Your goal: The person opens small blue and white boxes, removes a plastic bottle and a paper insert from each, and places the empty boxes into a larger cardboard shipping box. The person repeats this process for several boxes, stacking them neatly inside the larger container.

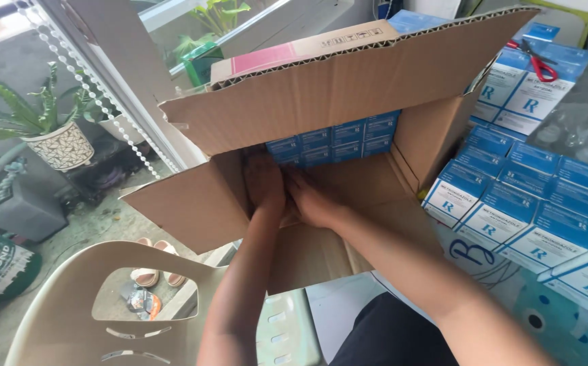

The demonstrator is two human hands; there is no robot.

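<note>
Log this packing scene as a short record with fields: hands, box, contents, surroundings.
left hand: inside the box, palm down, beside the right
right hand: inside the box, touching the left
cardboard box: open, flaps spread
cartons in box: blue, rowed at the far wall
cartons outside: blue-and-white, stacked at right
scissors: red handles, on the stack
chair: beige plastic, lower left
</note>
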